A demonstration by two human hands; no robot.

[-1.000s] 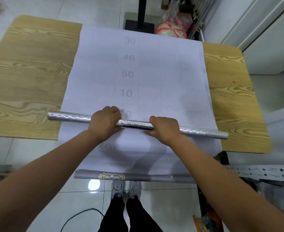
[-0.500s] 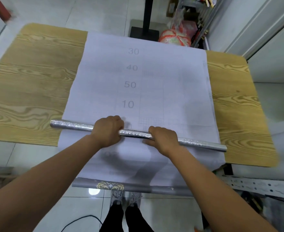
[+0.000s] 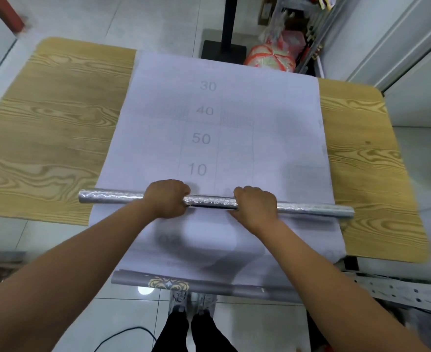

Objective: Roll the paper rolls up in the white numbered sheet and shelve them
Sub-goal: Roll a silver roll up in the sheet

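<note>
A white numbered sheet (image 3: 247,138) lies spread across the wooden table (image 3: 51,128), printed with 30, 40, 50 and 10. Its near end hangs over the table's front edge and ends in a grey rolled part (image 3: 133,279) with a gold ornament. A long silver paper roll (image 3: 107,196) lies crosswise on the sheet near the front edge, sticking out past both sides of the sheet. My left hand (image 3: 167,198) grips the roll left of its middle. My right hand (image 3: 256,205) grips it right of the middle. Both sets of fingers curl over the roll.
A black stand base (image 3: 223,50) and a red-and-white bag (image 3: 270,58) sit on the floor beyond the table. A perforated metal rail (image 3: 397,290) runs at the lower right. White cabinet fronts (image 3: 417,80) stand at the right. A black cable (image 3: 123,336) lies by my feet.
The view has shifted so the table sits lower in frame. My hands and the silver roll keep their place on the sheet near the front edge, same grip.
</note>
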